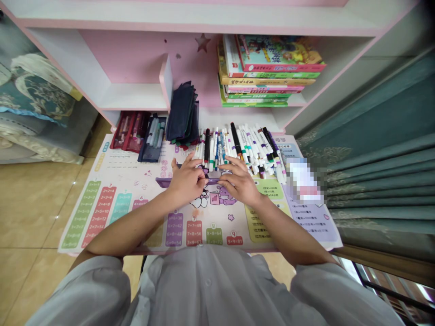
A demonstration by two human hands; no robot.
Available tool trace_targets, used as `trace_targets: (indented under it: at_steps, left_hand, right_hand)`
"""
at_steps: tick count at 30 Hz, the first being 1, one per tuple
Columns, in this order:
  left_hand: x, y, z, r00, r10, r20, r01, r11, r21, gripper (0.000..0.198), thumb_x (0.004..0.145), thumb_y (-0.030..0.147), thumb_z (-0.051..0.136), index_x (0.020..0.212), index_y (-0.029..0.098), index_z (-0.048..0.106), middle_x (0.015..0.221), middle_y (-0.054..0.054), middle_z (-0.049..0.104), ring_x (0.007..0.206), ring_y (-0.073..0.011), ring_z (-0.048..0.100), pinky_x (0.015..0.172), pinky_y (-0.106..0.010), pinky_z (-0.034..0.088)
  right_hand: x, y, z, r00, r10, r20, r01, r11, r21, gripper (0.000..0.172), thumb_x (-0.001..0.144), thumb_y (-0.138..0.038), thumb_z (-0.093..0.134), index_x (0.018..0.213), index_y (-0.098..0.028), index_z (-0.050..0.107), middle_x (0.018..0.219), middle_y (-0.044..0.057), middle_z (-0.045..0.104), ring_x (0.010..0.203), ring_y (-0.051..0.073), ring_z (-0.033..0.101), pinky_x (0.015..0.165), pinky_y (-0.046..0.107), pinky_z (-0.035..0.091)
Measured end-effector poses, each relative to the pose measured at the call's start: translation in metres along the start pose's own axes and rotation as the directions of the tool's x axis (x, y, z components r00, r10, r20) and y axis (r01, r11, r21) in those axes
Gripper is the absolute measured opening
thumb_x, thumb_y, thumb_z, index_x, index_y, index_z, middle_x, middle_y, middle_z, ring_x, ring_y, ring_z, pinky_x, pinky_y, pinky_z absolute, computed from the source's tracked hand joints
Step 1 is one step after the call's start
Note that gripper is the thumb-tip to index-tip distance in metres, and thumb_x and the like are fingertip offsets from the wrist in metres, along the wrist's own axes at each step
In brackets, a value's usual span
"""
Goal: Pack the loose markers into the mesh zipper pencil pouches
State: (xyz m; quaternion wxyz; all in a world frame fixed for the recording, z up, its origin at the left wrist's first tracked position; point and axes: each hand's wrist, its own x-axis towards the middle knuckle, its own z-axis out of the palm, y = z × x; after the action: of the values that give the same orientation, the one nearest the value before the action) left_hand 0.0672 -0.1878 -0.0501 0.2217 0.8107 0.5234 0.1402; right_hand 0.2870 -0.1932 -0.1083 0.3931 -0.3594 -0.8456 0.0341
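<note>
"What's this spot like?"

"A pink-and-white children's desk (118,59) with a shelf unit above, a tiled floor (34,208) on the left and a teal curtain (384,172) on the right. A printed multiplication desk mat (102,213) covers the desktop."

"And on the shelves?"

"A stack of picture books (272,72) lies flat at the upper right. Lower down, against the back, stand dark mesh pouches (183,113), with a red pencil case (131,131) and a navy pencil case (152,138) to their left."

"Where are the hands?"

"Together at the middle of the mat, just below a long row of felt-tip markers (238,149) lying side by side. Between and under them runs a long purple stick (163,182), level across the mat, its far end poking out past the left hand (186,181)."

"Are the fingers gripping it?"

"The left fingers are curled together over it, so it looks held. The right hand (239,182) has its fingers slightly apart, with the tips at the stick's other end. They touch it, but I can't tell whether they're clamped."

"Anything else nearby?"

"A pixelated white object (302,181) sits on the mat, right of the markers."
</note>
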Motion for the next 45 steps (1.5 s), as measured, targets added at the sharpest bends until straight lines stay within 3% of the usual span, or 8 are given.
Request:
trace_targets:
  at_steps: [10, 25, 37, 45]
  left_hand:
    - [0.002, -0.005, -0.004, 0.999, 0.006, 0.032, -0.007, 1.000, 0.018, 0.019, 0.084, 0.018, 0.064, 0.066, 0.019, 0.063, 0.139, -0.009, 0.060, 0.148, -0.0376, 0.032, 0.110, -0.083, 0.008]
    - [0.004, -0.020, -0.006, 0.999, 0.047, 0.022, -0.048, 0.998, 0.027, 0.018, 0.082, 0.021, 0.064, 0.065, 0.021, 0.063, 0.135, -0.008, 0.063, 0.147, -0.0369, 0.034, 0.113, -0.080, 0.009]
    - [0.005, -0.023, -0.016, 0.997, 0.001, 0.074, -0.005, 0.999, 0.051, 0.020, 0.082, 0.019, 0.063, 0.062, 0.020, 0.062, 0.134, -0.008, 0.064, 0.146, -0.0371, 0.035, 0.112, -0.081, 0.010]
    - [0.006, -0.024, -0.021, 0.995, -0.008, 0.099, 0.003, 0.999, 0.045, 0.022, 0.082, 0.019, 0.064, 0.060, 0.020, 0.061, 0.132, -0.009, 0.066, 0.144, -0.0385, 0.038, 0.109, -0.083, 0.009]
  right_hand:
    - [0.000, 0.002, -0.002, 1.000, 0.001, 0.002, -0.001, 1.000, 0.000, 0.013, 0.091, -0.027, 0.065, 0.078, -0.025, 0.069, 0.109, 0.004, 0.071, 0.131, 0.030, 0.053, 0.102, 0.054, 0.050]
    - [-0.001, 0.005, -0.003, 0.998, 0.052, 0.029, -0.053, 0.998, 0.023, 0.013, 0.090, -0.027, 0.065, 0.079, -0.027, 0.070, 0.111, 0.002, 0.070, 0.133, 0.029, 0.050, 0.107, 0.054, 0.046]
    - [-0.001, 0.006, -0.006, 0.998, 0.056, 0.032, -0.056, 0.998, 0.006, 0.014, 0.091, -0.027, 0.064, 0.078, -0.027, 0.071, 0.112, 0.002, 0.071, 0.133, 0.029, 0.050, 0.110, 0.056, 0.043]
    - [-0.002, 0.007, -0.004, 1.000, 0.008, -0.025, -0.008, 1.000, 0.002, 0.011, 0.090, -0.026, 0.066, 0.079, -0.026, 0.069, 0.111, 0.003, 0.071, 0.131, 0.030, 0.052, 0.107, 0.056, 0.046]
